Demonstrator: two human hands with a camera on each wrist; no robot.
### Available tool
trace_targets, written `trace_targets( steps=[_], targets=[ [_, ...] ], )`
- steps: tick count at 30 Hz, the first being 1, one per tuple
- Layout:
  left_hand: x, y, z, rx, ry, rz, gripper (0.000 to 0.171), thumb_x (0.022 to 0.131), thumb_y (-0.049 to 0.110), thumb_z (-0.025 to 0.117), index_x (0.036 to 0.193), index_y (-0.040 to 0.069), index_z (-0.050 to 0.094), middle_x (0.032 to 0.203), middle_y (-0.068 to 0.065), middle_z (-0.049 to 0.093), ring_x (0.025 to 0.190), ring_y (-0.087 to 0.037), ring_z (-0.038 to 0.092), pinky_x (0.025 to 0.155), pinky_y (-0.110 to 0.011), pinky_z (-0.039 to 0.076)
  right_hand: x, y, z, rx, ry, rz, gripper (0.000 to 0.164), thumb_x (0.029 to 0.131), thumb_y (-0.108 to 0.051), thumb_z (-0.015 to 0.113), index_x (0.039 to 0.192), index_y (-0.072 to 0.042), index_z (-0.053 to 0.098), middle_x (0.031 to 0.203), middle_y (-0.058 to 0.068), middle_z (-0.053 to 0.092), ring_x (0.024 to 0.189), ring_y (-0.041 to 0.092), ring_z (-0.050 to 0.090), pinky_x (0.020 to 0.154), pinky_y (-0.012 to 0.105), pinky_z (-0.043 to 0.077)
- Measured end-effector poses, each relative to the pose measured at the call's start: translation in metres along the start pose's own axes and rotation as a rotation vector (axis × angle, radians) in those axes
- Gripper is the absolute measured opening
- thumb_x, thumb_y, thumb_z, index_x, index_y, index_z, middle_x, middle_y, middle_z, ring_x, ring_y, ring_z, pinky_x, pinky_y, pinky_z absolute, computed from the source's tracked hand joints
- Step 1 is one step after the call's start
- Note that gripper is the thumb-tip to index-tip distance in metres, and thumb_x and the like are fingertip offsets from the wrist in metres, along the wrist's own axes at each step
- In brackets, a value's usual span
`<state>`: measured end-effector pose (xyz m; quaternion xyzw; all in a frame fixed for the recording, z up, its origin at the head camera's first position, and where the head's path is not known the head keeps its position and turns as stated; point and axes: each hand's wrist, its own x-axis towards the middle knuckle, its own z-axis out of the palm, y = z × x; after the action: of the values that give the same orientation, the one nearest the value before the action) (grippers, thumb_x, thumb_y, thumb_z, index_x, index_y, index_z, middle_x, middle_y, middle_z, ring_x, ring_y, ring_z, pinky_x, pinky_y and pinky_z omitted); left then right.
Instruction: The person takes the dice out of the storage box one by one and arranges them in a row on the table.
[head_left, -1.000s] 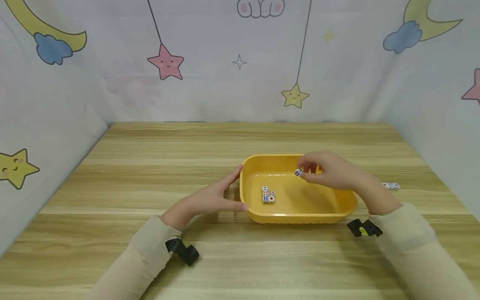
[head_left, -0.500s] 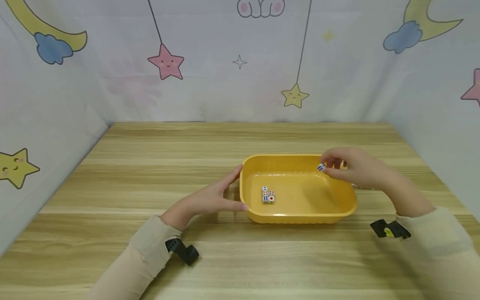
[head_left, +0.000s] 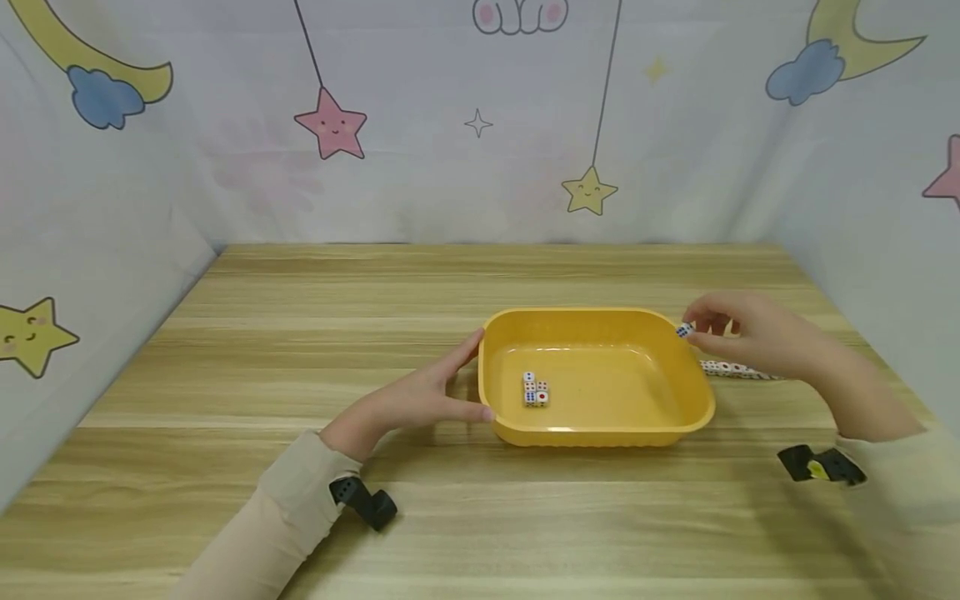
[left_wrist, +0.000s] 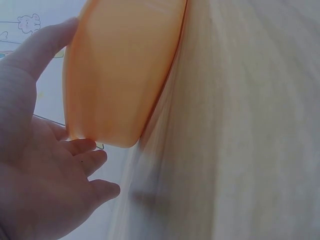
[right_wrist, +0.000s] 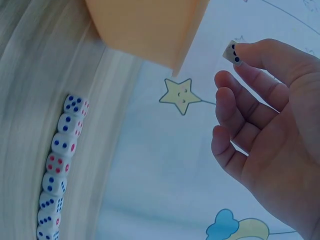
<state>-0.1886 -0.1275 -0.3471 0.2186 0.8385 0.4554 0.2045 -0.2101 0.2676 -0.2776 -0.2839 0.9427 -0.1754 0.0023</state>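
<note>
A yellow plastic tray (head_left: 600, 431) sits on the table. My left hand (head_left: 420, 396) spans its left end, thumb and forefinger extended against the rim near the two corners; the left wrist view shows the tray's orange-tinted outer wall (left_wrist: 122, 75) beside that hand. Inside the tray, a small cluster of white dice (head_left: 536, 392) lies toward the left. My right hand (head_left: 765, 333) pinches a die (head_left: 685, 330) between thumb and forefinger, above the tray's far right corner. Below that hand, a row of several dice (right_wrist: 58, 164) lies on the table outside the tray, partly hidden in the head view.
The wood-grain table (head_left: 300, 333) extends around the tray. White cloth with printed stars and moons (head_left: 450, 183) hangs behind it and at both sides. Each wrist carries a black camera mount (head_left: 365, 502).
My right hand has moved right with the pinched die, from over the tray's middle to its right rim. More of the dice row shows than half a second ago. The left hand stays put.
</note>
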Motion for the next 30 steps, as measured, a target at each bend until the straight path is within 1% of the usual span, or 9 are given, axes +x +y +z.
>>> trace_targets(
  steps=[5, 7, 10, 14, 19, 21, 26, 30],
  targets=[
    [0.0, 0.0, 0.0, 0.008, 0.0, -0.011, 0.105, 0.067, 0.047, 0.074, 0.141, 0.041, 0.001, 0.149, 0.009, 0.011, 0.136, -0.01, 0.008, 0.11, -0.045, 0.008, -0.008, 0.008, -0.001, -0.022, 0.038, -0.014, 0.011, 0.087, -0.021, 0.059, 0.097, -0.016, 0.06, 0.084, -0.005, 0.06, 0.073, 0.004, 0.052, 0.058, 0.022, 0.046],
    [0.0, 0.001, 0.0, 0.006, 0.001, -0.012, 0.104, 0.067, 0.047, 0.074, 0.141, 0.041, 0.001, 0.149, 0.009, 0.011, 0.136, -0.011, 0.008, 0.11, -0.046, 0.008, -0.012, 0.012, -0.001, -0.034, 0.064, -0.007, 0.01, 0.086, -0.019, 0.06, 0.096, -0.017, 0.061, 0.084, -0.007, 0.059, 0.074, 0.002, 0.051, 0.059, 0.022, 0.046],
    [0.0, 0.0, 0.0, 0.004, 0.003, -0.013, 0.104, 0.067, 0.047, 0.074, 0.141, 0.042, 0.001, 0.149, 0.01, 0.011, 0.137, -0.011, 0.008, 0.11, -0.047, 0.008, -0.017, 0.019, -0.002, -0.05, 0.083, 0.005, 0.011, 0.085, -0.019, 0.061, 0.096, -0.017, 0.061, 0.085, -0.007, 0.06, 0.074, 0.001, 0.05, 0.059, 0.021, 0.045],
    [0.001, 0.0, 0.0, 0.008, 0.002, -0.005, 0.105, 0.067, 0.048, 0.074, 0.141, 0.041, 0.001, 0.149, 0.01, 0.01, 0.136, -0.01, 0.008, 0.11, -0.046, 0.008, -0.023, 0.029, -0.003, -0.066, 0.088, 0.031, 0.012, 0.086, -0.022, 0.061, 0.097, -0.018, 0.061, 0.085, -0.006, 0.059, 0.073, 0.0, 0.049, 0.058, 0.021, 0.044],
    [0.001, -0.001, 0.0, 0.015, 0.003, -0.001, 0.105, 0.067, 0.048, 0.074, 0.142, 0.04, 0.0, 0.149, 0.01, 0.011, 0.136, -0.01, 0.008, 0.11, -0.045, 0.008, -0.031, 0.043, -0.003, -0.062, 0.095, 0.055, 0.011, 0.085, -0.018, 0.062, 0.096, -0.016, 0.061, 0.082, -0.004, 0.058, 0.07, 0.0, 0.048, 0.055, 0.021, 0.043],
    [0.001, -0.001, 0.0, 0.013, 0.002, 0.004, 0.105, 0.068, 0.047, 0.074, 0.142, 0.039, 0.0, 0.149, 0.01, 0.011, 0.136, -0.009, 0.008, 0.11, -0.045, 0.008, -0.034, 0.049, -0.003, -0.058, 0.095, 0.074, 0.011, 0.085, -0.018, 0.061, 0.096, -0.015, 0.061, 0.081, -0.003, 0.058, 0.07, 0.0, 0.048, 0.054, 0.021, 0.043],
    [0.001, 0.0, 0.0, 0.001, -0.002, 0.017, 0.105, 0.068, 0.046, 0.074, 0.143, 0.037, 0.001, 0.149, 0.01, 0.01, 0.136, -0.009, 0.008, 0.11, -0.044, 0.008, -0.043, 0.061, -0.005, -0.091, 0.09, 0.138, 0.014, 0.086, -0.02, 0.06, 0.099, -0.012, 0.06, 0.081, -0.001, 0.058, 0.069, -0.002, 0.046, 0.054, 0.021, 0.042],
    [0.0, 0.001, 0.0, -0.003, -0.001, 0.008, 0.105, 0.067, 0.047, 0.074, 0.142, 0.038, 0.001, 0.149, 0.01, 0.01, 0.136, -0.009, 0.008, 0.11, -0.045, 0.008, -0.049, 0.07, -0.006, -0.114, 0.089, 0.174, 0.017, 0.087, -0.02, 0.059, 0.101, -0.009, 0.059, 0.082, 0.0, 0.059, 0.068, -0.004, 0.045, 0.055, 0.021, 0.042]
  ],
)
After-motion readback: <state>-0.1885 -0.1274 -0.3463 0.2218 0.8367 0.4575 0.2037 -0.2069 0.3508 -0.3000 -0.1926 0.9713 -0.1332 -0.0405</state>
